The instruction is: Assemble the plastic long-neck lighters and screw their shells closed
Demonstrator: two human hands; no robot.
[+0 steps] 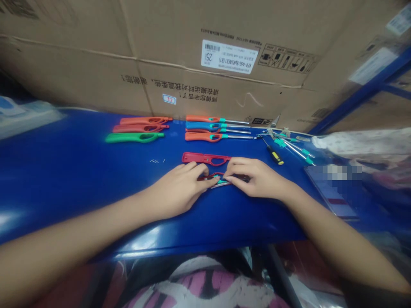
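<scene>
Both hands are closed over a partly assembled long-nosed lighter (pixel 221 181) with a red shell and a teal inner piece. My left hand (pixel 184 188) pinches its left part with thumb and index finger. On the right part, my right hand (pixel 253 177) pinches near the teal piece; the fingers hide much of the lighter. Just beyond the hands lies a loose red lighter shell half (pixel 205 158), its inner side up. A few small screws (pixel 156 161) are scattered left of it.
Behind lie finished-looking lighters (pixel 205 136) with metal tubes, and handle shells (pixel 135 137) to their left. A yellow-black screwdriver (pixel 275 155) lies near several metal tubes with teal parts (pixel 297 147). A phone-like flat object (pixel 334 194) is at right. A large cardboard box (pixel 180 55) walls off the back.
</scene>
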